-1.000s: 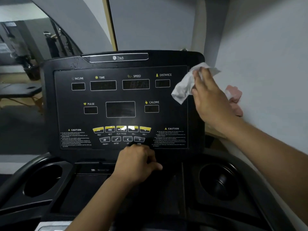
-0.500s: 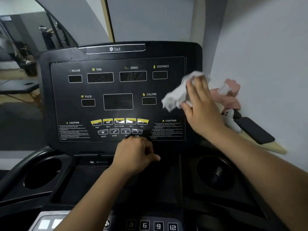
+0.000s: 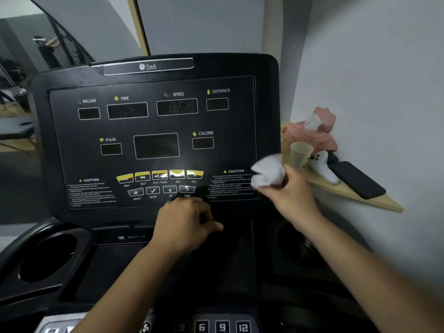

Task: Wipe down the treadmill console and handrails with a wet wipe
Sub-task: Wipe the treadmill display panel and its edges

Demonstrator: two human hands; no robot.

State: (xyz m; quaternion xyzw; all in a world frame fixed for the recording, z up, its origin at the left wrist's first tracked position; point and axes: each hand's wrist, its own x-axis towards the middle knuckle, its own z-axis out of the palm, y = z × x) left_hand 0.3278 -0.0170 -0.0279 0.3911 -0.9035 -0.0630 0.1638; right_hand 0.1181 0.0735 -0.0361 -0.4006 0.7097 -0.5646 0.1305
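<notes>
The right hand (image 3: 292,195) has the crumpled white wet wipe (image 3: 269,173) bunched tight in its fingers, down at the lower right corner of the black treadmill console panel (image 3: 228,150), right over the small-print caution text. The wipe is blurred, so whether it is actually pressed on the surface cannot be told. The left hand (image 3: 185,222) sits with curled fingers at the console's bottom edge, just under the DOWN key, and whether it grips anything there is hidden. The step looks like the console face, with this corner in hand. To do it well, the wipe would be better opened flatter so that more of it meets the panel, then drawn in overlapping passes leftward. Go lightly across the row of yellow buttons (image 3: 159,175), and lift that left hand to reach the strip beneath it.
</notes>
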